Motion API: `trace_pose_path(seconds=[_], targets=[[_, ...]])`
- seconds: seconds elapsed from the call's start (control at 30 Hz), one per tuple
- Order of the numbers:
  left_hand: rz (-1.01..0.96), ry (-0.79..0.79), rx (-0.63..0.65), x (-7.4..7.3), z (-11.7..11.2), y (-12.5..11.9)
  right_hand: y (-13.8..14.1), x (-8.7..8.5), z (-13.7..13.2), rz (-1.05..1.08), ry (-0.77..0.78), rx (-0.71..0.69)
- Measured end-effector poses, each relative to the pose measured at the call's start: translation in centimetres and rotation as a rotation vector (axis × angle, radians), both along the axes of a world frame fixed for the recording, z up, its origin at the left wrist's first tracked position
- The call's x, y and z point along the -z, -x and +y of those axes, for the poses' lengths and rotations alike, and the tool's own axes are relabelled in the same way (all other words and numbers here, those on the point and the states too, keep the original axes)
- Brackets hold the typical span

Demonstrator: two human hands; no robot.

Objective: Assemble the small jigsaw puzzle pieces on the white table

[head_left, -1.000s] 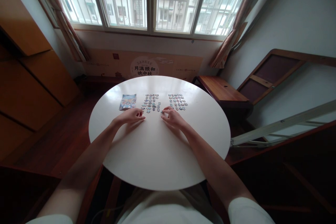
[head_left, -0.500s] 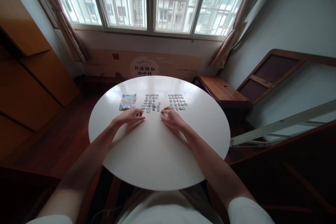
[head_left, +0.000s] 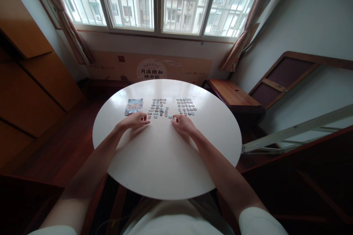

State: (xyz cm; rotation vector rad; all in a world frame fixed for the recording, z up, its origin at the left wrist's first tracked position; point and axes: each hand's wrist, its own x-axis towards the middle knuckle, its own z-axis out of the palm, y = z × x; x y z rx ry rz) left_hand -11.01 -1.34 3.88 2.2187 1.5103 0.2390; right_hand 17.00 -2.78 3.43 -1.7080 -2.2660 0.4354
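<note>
- Shifted slightly since the earlier frame: right hand (head_left: 182, 122) toward 3 o'clock, left hand (head_left: 134, 120) toward 9 o'clock; near piece (head_left: 170, 116) now more exposed.
- Left hand: loosely open, fingers curled, thumb apart, apparently nothing held.
- Right hand: fingers bent beside near piece; gripping or merely adjacent, cannot tell.
- Left puzzle group (head_left: 158, 109): toward 11 o'clock from centre of white table (head_left: 165, 161).
- Right puzzle group (head_left: 188, 109): toward 1 o'clock.
- Printed packet (head_left: 134, 107): toward 10 o'clock.
- Step in hand, by judgement: single-piece handling along left group's 6 o'clock edge.
- Next move, by judgement: calling for fine fingertip control, neighbouring pieces undisturbed.
</note>
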Motion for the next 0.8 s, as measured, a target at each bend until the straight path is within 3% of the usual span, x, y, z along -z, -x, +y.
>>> trace_pose_path(seconds=[0.8], targets=[[0.056, 0.006, 0.003, -0.63, -0.55, -0.48, -0.03, 0.00, 0.03, 0.000, -0.008, -0.019]])
